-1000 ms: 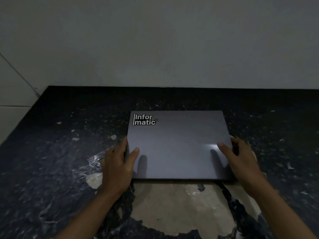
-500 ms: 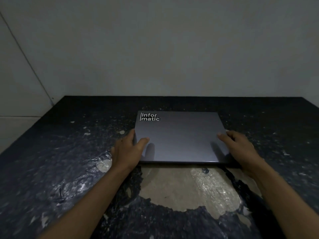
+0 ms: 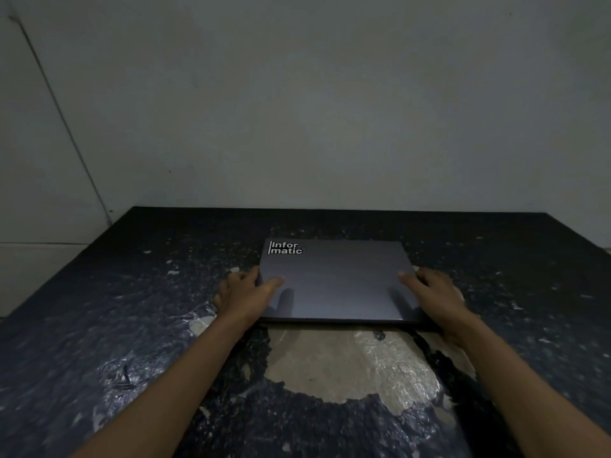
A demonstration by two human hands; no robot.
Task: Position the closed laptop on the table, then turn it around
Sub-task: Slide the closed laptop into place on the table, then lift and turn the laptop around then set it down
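A closed grey laptop (image 3: 337,279) lies flat on the dark table (image 3: 132,309), its lid bearing a white "Informatic" sticker at the far left corner. My left hand (image 3: 243,294) grips the laptop's left edge, thumb resting on the lid. On the opposite side my right hand (image 3: 433,295) holds the right edge, thumb on the lid too. The fingers under both edges are hidden.
The table's dark covering is worn, with a large pale bare patch (image 3: 350,361) just in front of the laptop and small flecks all over. A plain grey wall (image 3: 314,110) rises directly behind the table's back edge. The table's left edge runs diagonally.
The laptop and both hands have moved farther from me toward the wall, with my arms stretched out more. The grip on both edges is unchanged.
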